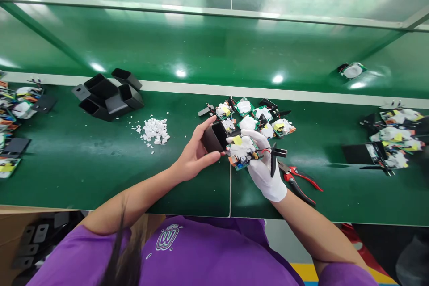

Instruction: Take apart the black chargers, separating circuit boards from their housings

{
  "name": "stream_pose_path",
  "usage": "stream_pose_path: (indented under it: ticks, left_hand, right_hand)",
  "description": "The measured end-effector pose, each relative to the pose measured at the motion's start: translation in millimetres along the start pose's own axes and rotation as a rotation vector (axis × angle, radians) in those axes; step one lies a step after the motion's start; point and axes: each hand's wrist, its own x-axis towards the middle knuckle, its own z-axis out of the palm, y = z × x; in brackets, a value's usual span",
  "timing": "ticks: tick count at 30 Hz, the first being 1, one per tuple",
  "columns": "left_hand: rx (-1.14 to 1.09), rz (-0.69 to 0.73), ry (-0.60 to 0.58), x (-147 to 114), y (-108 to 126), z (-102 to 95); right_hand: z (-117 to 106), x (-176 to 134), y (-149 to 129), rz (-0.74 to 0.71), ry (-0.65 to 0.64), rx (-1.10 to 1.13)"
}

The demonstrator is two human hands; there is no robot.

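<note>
My bare left hand (193, 152) is closed round a black plastic housing (214, 137), a hollow box whose open end faces right. In my white-gloved right hand (268, 174) is a circuit board (241, 152) with white filler, a yellow patch and small components on it. Red and black wires run from the board to a black plate (274, 161) by the gloved fingers. The board's left edge is close to the housing's mouth; whether they touch I cannot tell. Just beyond both hands lies a cluster of similar boards (248, 123).
Red-handled pliers (300, 181) lie right of my gloved hand. White crumbs (156, 131) are heaped on the left, near several empty black housings (110, 96). More boards (398, 134) sit far right, others (20, 107) far left. One board (353, 70) rests on the green ledge behind.
</note>
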Motion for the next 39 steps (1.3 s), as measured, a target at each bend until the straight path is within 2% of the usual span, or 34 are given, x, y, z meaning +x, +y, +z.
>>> stream_pose_path:
  ticks: [4, 7, 11, 16, 21, 23, 30, 34, 37, 39]
  left_hand:
    - [-0.075, 0.026, 0.009, 4, 1, -4.2]
    - [0.036, 0.113, 0.012, 5, 1, -6.1]
    - [0.304, 0.208, -0.03, 3, -4, -3.1]
    - [0.51, 0.302, -0.114, 0, -11, -1.2]
    - [0.787, 0.548, 0.026, -3, -10, -1.3]
    - [0.878, 0.594, 0.053, -4, -8, -0.2]
    - [1.004, 0.617, -0.013, -6, -5, -3.8]
    - [1.096, 0.665, 0.015, -5, -4, -5.7]
    - [1.099, 0.551, 0.016, -5, -2, -4.6]
    - [1.003, 0.425, -0.012, -4, 2, -3.8]
  right_hand:
    - [-3, 1, 7, -0.08, 0.106, -0.086]
    - [-5, 4, 11, -0.115, 0.151, -0.192]
    - [-2, 5, 5, -0.093, 0.114, -0.229]
    - [2, 1, -3, -0.089, 0.043, -0.365]
    - [3, -7, 0, -0.242, -0.021, -0.453]
    - [5, -10, 1, -0.284, -0.023, -0.477]
    - [8, -12, 3, -0.237, -0.029, -0.589]
    - [5, -11, 2, -0.254, 0.017, -0.701]
    - [3, -9, 1, -0.259, 0.028, -0.79]
    - [1, -6, -2, -0.277, 0.019, -0.839]
